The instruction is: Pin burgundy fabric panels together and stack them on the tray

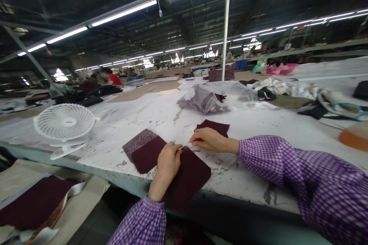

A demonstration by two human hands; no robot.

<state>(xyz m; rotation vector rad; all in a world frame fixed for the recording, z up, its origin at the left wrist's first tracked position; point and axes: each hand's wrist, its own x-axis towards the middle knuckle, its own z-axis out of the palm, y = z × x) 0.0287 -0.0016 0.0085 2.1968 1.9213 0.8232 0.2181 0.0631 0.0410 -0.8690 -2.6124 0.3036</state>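
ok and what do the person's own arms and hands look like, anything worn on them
The left arm wears a purple-and-white checked fabric sleeve, and the right arm a matching loose, puffy purple-and-white checked sleeve. Both are gathered at the wrist. The left hand and right hand are bare, without gloves; no ring or watch shows.

Left forearm [145, 216]: angled up from below. My left hand [167, 160] is curled, thumb against forefinger. Right forearm [263, 155]: reaching across from my right; my right hand [209, 139] points leftward, fingers bent, near the left but apart.
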